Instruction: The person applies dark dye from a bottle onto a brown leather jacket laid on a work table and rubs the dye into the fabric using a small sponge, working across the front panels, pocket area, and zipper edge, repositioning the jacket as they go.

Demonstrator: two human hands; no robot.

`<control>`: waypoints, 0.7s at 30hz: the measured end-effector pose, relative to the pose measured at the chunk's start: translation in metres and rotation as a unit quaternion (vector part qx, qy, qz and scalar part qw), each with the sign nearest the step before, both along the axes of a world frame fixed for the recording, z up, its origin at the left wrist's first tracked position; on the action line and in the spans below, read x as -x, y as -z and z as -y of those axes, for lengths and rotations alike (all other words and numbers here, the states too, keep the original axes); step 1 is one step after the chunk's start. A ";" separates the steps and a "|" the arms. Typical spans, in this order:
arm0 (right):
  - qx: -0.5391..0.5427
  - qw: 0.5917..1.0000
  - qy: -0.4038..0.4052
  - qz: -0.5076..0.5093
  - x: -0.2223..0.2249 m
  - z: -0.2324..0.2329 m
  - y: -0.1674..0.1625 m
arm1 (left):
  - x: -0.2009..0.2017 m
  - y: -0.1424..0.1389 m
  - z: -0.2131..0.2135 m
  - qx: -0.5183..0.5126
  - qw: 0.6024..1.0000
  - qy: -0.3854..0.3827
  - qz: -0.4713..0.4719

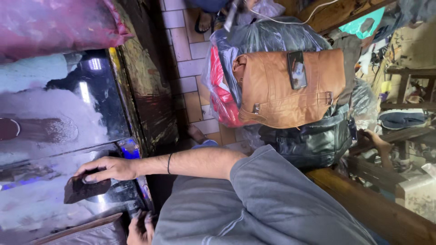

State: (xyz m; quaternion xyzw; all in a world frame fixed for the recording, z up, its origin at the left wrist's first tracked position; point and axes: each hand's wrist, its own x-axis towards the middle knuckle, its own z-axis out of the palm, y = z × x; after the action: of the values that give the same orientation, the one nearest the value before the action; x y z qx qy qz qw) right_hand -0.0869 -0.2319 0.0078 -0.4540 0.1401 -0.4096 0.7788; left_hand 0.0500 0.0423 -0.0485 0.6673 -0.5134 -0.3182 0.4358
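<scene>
My right hand (109, 170) reaches across a glossy black counter (102, 97) and grips a dark brown, rough-edged flat piece (84, 189), fingers over its top and thumb pressed on its face. A thin black band circles that wrist. My left hand (138, 227) is at the frame's bottom edge by the counter's rim, fingers curled, next to a grey-brown leather-like sheet (81, 232). Whether it holds anything is hidden. My grey shirt (254, 204) fills the lower middle.
A tan leather bag (277, 90) with a phone (296, 69) on it tops a pile of plastic-wrapped bags and a black bag (309, 140). A wooden bench edge (368, 204) runs lower right, where another person's hand (377, 141) rests. Tiled floor (190, 68) lies between.
</scene>
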 end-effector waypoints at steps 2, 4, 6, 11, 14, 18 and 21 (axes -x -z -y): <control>0.020 1.000 0.013 0.002 -0.015 -0.011 0.016 | -0.026 0.029 -0.020 -0.023 0.999 0.011 -0.041; 0.028 1.000 0.014 0.000 -0.032 -0.022 0.030 | -0.042 0.047 -0.029 -0.039 0.998 0.028 -0.042; -0.032 0.999 -0.010 0.000 -0.044 -0.031 0.038 | -0.055 0.045 -0.033 -0.057 0.997 0.053 0.000; -0.051 0.998 -0.021 -0.041 -0.060 -0.030 0.040 | -0.065 0.034 -0.016 0.011 0.997 0.067 0.018; -0.080 0.996 -0.035 -0.023 -0.067 -0.020 0.030 | -0.064 0.032 0.002 -0.007 0.999 0.031 -0.009; -0.089 0.995 -0.051 0.017 -0.078 -0.016 0.021 | -0.066 0.030 0.009 -0.021 0.999 -0.003 -0.048; -0.114 0.990 -0.064 0.053 -0.084 -0.019 0.018 | -0.066 0.024 0.001 -0.044 0.994 -0.030 -0.095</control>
State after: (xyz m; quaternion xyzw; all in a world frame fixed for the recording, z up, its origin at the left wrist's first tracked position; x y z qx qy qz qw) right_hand -0.0030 -0.2125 -0.0098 -0.3477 0.1151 -0.3633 0.8567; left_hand 0.1159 0.0408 -0.0730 0.6677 -0.4349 -0.3888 0.4624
